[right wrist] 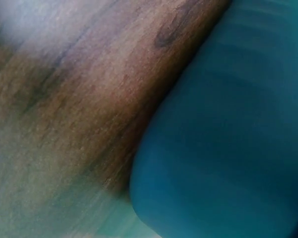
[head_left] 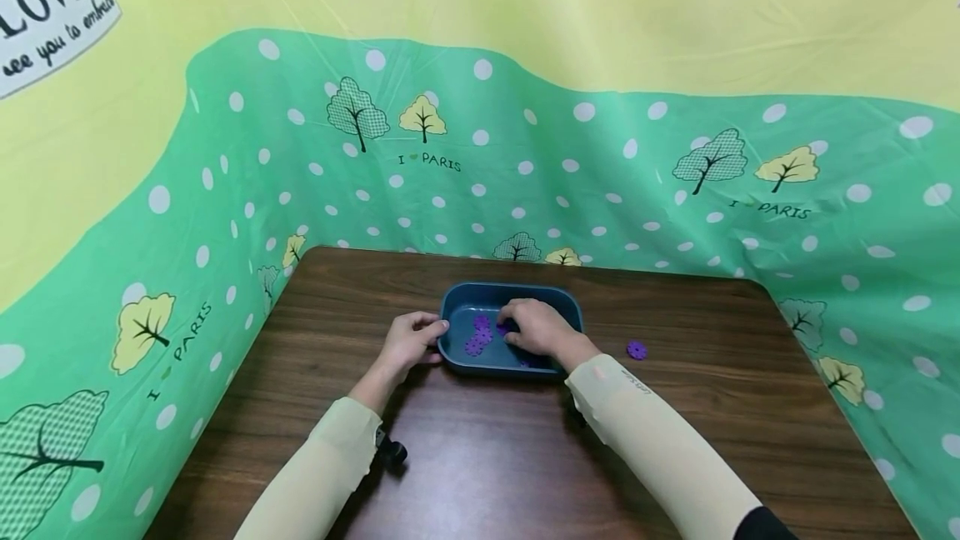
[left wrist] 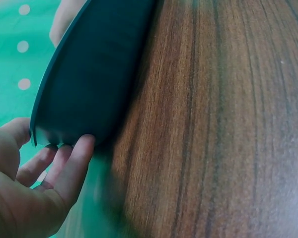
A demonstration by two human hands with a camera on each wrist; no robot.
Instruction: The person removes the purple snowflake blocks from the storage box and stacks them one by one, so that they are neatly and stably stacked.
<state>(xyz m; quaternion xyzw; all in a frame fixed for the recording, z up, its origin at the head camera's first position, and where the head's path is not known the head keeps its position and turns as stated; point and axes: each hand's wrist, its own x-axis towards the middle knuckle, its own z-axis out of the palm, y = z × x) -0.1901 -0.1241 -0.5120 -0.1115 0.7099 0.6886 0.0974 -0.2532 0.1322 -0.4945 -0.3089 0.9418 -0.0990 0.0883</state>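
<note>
With the left hand (head_left: 408,342) gripping the tray (head_left: 457,354) rim and the right hand (head_left: 538,328) curled over purple flowers (head_left: 477,337) inside, a hasty lift could spill pieces onto the bench (head_left: 487,457).

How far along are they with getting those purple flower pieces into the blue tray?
Several purple pieces already lie inside the blue tray. In hand now: the right hand reaches into the tray among them, while the left hand steadies its left edge. Whether the right hand holds a piece is hidden. Left over: one purple piece on the table, right of the tray.
</note>
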